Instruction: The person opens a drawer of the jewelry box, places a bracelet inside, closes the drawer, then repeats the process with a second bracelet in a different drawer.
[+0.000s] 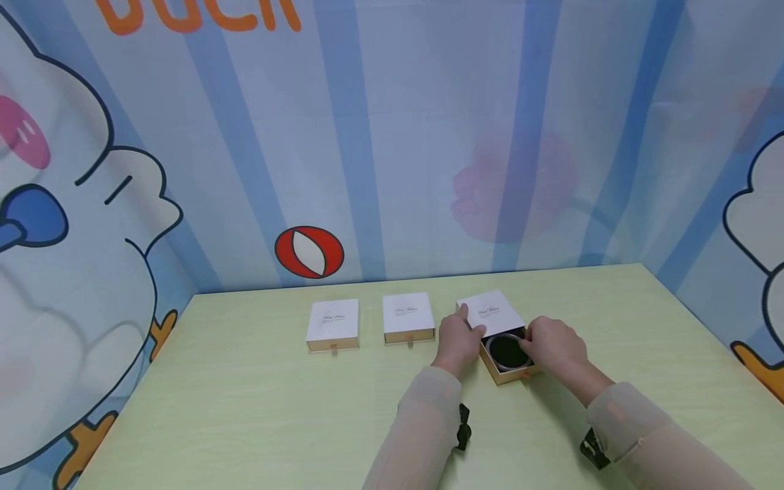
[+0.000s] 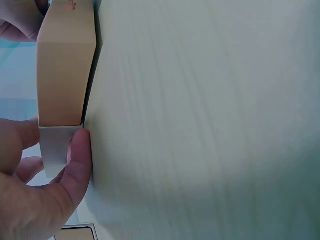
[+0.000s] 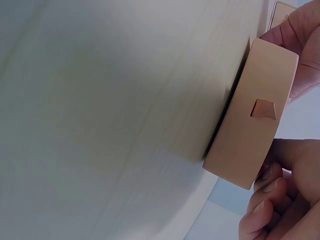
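Note:
A white-and-tan drawer box [image 1: 490,313] stands at the right of the table, its tan drawer [image 1: 497,373] pulled out toward me. Inside the dark-lined drawer lies a round silver-rimmed piece with a dark middle [image 1: 508,352]; its exact kind is unclear. My left hand [image 1: 458,340] grips the white sleeve [image 2: 54,150], thumb and fingers on opposite sides. At the drawer's right side, my right hand [image 1: 556,348] has curled fingers and pinches at the round piece's rim. In the right wrist view, the drawer front [image 3: 250,117] partly hides those fingertips.
Two closed boxes of the same kind, a left one [image 1: 333,323] and a middle one [image 1: 408,316], stand in line on the pale wood table [image 1: 245,401]. Behind the table hangs a blue striped backdrop [image 1: 416,150] with cartoon prints.

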Demonstrator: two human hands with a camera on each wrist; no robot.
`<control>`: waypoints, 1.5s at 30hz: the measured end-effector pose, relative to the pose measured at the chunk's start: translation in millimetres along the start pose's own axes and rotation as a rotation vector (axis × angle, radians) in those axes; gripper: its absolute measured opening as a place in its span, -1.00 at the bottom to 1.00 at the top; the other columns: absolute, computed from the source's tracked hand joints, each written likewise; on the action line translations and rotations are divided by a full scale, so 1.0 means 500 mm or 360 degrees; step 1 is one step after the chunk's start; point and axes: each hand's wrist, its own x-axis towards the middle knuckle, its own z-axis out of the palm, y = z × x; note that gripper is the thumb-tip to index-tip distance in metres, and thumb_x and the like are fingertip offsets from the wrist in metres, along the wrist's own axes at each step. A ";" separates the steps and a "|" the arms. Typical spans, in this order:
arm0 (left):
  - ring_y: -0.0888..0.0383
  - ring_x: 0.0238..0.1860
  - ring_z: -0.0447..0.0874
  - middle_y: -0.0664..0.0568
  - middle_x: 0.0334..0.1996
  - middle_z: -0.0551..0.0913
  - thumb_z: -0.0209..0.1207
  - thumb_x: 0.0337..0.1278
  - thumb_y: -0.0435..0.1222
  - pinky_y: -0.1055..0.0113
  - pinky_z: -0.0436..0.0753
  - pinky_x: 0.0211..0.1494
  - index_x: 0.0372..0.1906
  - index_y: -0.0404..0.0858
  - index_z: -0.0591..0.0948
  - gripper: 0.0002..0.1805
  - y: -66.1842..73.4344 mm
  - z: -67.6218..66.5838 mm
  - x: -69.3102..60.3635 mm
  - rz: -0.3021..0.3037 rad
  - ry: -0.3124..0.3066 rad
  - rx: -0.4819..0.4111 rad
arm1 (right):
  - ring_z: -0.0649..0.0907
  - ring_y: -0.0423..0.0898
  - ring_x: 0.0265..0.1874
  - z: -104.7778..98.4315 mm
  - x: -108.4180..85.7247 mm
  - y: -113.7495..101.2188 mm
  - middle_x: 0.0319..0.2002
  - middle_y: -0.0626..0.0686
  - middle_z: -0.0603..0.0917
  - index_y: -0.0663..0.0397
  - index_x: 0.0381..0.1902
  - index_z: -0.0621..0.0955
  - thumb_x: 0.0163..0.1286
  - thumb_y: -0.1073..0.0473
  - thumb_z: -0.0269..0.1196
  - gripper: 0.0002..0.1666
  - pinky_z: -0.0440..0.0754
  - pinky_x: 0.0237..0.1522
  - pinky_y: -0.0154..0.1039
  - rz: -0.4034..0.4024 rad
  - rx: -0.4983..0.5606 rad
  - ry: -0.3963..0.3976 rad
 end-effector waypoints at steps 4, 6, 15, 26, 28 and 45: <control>0.02 0.42 0.17 -0.11 0.41 0.24 0.11 0.28 -0.23 0.20 0.30 0.40 0.40 -0.29 0.23 -0.37 0.000 0.000 0.000 -0.0004 0.0002 0.0004 | 0.49 -0.11 -0.61 -0.001 -0.001 0.001 -0.55 0.03 0.60 0.21 -0.43 0.65 0.31 0.14 0.20 -0.76 0.38 -0.64 -0.31 -0.0002 0.0004 -0.0009; 0.01 0.43 0.16 -0.12 0.41 0.24 0.11 0.28 -0.23 0.19 0.28 0.41 0.40 -0.29 0.23 -0.37 0.000 0.000 0.000 0.0000 0.0005 0.0008 | 0.49 -0.11 -0.62 0.000 -0.002 0.002 -0.56 0.03 0.60 0.21 -0.44 0.66 0.31 0.13 0.19 -0.74 0.38 -0.64 -0.31 0.0000 0.0010 -0.0014; 0.04 0.42 0.16 -0.08 0.42 0.23 0.12 0.27 -0.24 0.22 0.29 0.41 0.39 -0.30 0.24 -0.36 -0.001 0.001 0.002 0.0001 0.0010 -0.0009 | 0.51 -0.10 -0.56 -0.003 -0.006 0.010 -0.38 0.14 0.67 0.27 -0.24 0.67 0.30 0.09 0.20 -0.69 0.43 -0.61 -0.28 -0.0016 0.0069 0.0024; 0.11 0.35 0.27 -0.09 0.42 0.24 0.13 0.26 -0.25 0.25 0.39 0.30 0.39 -0.31 0.24 -0.36 -0.003 0.003 0.004 0.0008 0.0010 -0.0014 | 0.55 -0.05 -0.45 -0.012 -0.017 0.023 -0.21 0.29 0.66 0.43 -0.09 0.57 0.16 -0.15 0.31 -0.31 0.49 -0.50 -0.23 -0.0036 0.0141 0.0007; 0.11 0.34 0.28 -0.08 0.42 0.23 0.13 0.26 -0.24 0.25 0.39 0.30 0.39 -0.31 0.24 -0.36 -0.004 0.004 0.004 0.0007 0.0010 -0.0019 | 0.55 -0.03 -0.42 -0.012 -0.018 0.026 -0.20 0.30 0.65 0.44 -0.05 0.55 0.09 -0.26 0.34 -0.16 0.49 -0.47 -0.22 -0.0032 0.0145 -0.0034; 0.13 0.33 0.28 -0.06 0.42 0.24 0.13 0.27 -0.24 0.27 0.40 0.27 0.40 -0.29 0.24 -0.37 -0.003 0.003 0.003 -0.0013 0.0005 -0.0015 | 0.47 -0.07 -0.47 0.000 -0.020 0.027 -0.40 0.06 0.61 0.29 -0.23 0.59 -0.26 -0.26 0.53 -0.18 0.38 -0.49 -0.25 -0.0220 0.0076 -0.0134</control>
